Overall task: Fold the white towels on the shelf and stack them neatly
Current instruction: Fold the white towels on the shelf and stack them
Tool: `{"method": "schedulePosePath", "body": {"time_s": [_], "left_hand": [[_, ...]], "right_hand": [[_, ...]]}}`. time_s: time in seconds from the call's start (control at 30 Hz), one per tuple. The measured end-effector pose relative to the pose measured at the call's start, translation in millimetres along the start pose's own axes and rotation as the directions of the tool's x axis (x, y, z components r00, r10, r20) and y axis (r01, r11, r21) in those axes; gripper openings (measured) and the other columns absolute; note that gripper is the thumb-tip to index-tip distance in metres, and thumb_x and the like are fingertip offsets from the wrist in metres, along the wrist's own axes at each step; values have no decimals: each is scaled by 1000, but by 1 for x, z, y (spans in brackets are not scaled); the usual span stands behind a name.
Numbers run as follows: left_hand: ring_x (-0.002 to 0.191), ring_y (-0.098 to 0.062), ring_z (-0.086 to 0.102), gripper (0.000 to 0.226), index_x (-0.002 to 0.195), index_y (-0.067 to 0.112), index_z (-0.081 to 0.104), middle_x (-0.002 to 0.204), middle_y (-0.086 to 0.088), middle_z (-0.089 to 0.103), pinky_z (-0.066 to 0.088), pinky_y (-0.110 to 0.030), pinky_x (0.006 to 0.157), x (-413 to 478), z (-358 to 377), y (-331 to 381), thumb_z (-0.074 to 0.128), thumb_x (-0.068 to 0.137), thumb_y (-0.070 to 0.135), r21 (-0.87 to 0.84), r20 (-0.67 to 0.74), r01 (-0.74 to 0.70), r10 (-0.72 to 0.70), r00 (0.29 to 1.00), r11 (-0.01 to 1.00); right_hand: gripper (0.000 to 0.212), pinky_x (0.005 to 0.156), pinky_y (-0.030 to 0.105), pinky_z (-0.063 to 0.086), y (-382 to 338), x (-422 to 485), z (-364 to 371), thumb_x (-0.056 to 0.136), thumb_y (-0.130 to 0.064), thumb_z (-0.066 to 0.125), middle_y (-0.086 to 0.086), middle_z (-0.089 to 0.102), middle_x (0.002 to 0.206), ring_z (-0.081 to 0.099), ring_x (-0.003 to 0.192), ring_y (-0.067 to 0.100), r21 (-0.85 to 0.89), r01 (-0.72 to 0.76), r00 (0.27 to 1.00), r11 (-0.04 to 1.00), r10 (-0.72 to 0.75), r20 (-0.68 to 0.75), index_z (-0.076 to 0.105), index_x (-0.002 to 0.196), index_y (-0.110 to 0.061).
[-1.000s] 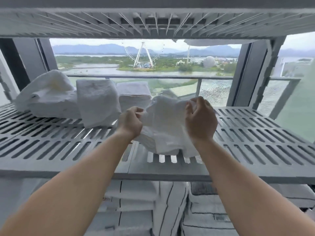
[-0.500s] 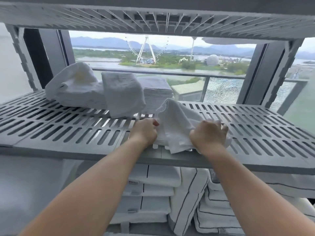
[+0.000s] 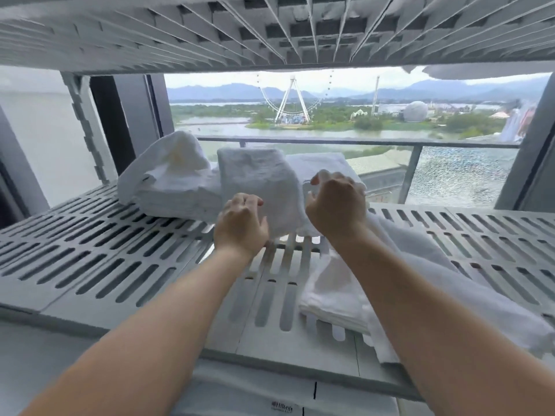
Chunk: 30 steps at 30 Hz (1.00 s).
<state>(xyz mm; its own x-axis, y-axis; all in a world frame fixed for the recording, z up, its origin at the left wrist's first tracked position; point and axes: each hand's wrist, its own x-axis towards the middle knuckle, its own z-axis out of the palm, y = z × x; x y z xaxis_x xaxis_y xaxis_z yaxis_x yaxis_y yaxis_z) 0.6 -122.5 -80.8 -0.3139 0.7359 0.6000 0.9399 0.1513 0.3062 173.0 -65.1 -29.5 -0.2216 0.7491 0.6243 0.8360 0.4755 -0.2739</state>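
Along the back of the grey slatted shelf lies a pile of white towels: a rumpled one at the left, a folded one draped in the middle, and another behind it. My left hand rests against the lower part of the draped towel with bent fingers; whether it grips is unclear. My right hand curls its fingers into towel cloth at the pile's right side. A loose white towel lies at the shelf's front right, partly under my right forearm.
The slatted underside of another shelf hangs close overhead. Folded towels fill the level below. Behind the rack are a window, a balcony rail and dark window frames. A grey rack upright stands at the left.
Both hands let go of the towel they were handling; it now lies at the front right of the shelf. They moved back to the pile, and the camera came in closer.
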Motion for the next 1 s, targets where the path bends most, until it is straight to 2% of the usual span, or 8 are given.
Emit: {"method": "schedulePosePath", "body": {"time_s": [0.1, 0.23, 0.33, 0.43, 0.57, 0.67, 0.83, 1.0], "left_hand": [[117, -28, 53, 41, 127, 17, 56, 129, -7, 55, 45, -42, 98, 32, -3, -22, 61, 90, 33, 31, -19, 52, -52, 998, 998], [120, -33, 50, 46, 132, 17, 51, 132, -13, 54, 44, -43, 100, 67, -5, -45, 58, 91, 37, 40, -46, 141, -139, 989, 989], [120, -36, 51, 51, 137, 17, 46, 133, -14, 56, 43, -45, 101, 88, -2, -59, 55, 92, 39, 16, -17, 215, -215, 977, 976], [115, -35, 56, 45, 135, 19, 48, 126, -9, 62, 39, -46, 101, 103, 1, -70, 56, 93, 33, -71, -30, 156, -158, 987, 985], [98, -33, 63, 33, 122, 21, 55, 107, -5, 69, 41, -40, 85, 115, -4, -74, 58, 90, 17, -80, -224, 26, -43, 974, 996], [93, -34, 64, 37, 123, 22, 54, 104, -5, 69, 43, -39, 76, 117, -13, -77, 58, 87, 14, -78, -290, -12, -11, 957, 997], [94, -31, 65, 43, 132, 25, 50, 108, -6, 67, 38, -33, 67, 101, -14, -102, 57, 90, 19, -196, -164, 1, -34, 986, 981], [111, -27, 61, 46, 137, 20, 52, 122, -6, 64, 48, -37, 85, 82, -26, -114, 59, 91, 16, -328, -87, -38, 10, 996, 944]], "right_hand": [[35, 95, 42, 44, -19, 33, 25, 90, -27, 52, 11, 64, 111, 56, 109, 32, 97, 27, 999, 995, -29, 25, 60, 123, -18], [44, 95, 43, 41, -37, 68, 55, 91, -30, 48, 13, 67, 110, 55, 111, 34, 49, 24, 997, 999, -28, 79, 52, 132, -16], [43, 95, 45, 37, -45, 82, 76, 91, -33, 49, 12, 68, 108, 54, 113, 35, 5, -29, 993, 1000, 29, 116, 50, 129, -14], [39, 94, 43, 37, -49, 87, 87, 87, -21, 53, 9, 69, 106, 55, 110, 32, 17, -14, 1000, 1000, 14, 19, 54, 125, -14], [51, 100, 41, 37, -58, 82, 87, 82, -7, 51, 7, 67, 118, 56, 116, 28, 102, -33, 996, 994, 41, -84, 56, 132, -17], [50, 99, 40, 38, -72, 71, 82, 82, -5, 50, 5, 65, 121, 57, 116, 26, 147, -65, 987, 987, 86, -139, 56, 130, -19], [43, 92, 39, 48, -96, 39, 85, 83, -4, 49, 9, 65, 116, 60, 110, 30, 257, -116, 968, 959, 167, -185, 56, 123, -18], [41, 80, 30, 44, -104, 10, 82, 82, -1, 49, 9, 64, 110, 61, 100, 27, 263, -137, 960, 955, 194, -203, 59, 117, -20]]}}
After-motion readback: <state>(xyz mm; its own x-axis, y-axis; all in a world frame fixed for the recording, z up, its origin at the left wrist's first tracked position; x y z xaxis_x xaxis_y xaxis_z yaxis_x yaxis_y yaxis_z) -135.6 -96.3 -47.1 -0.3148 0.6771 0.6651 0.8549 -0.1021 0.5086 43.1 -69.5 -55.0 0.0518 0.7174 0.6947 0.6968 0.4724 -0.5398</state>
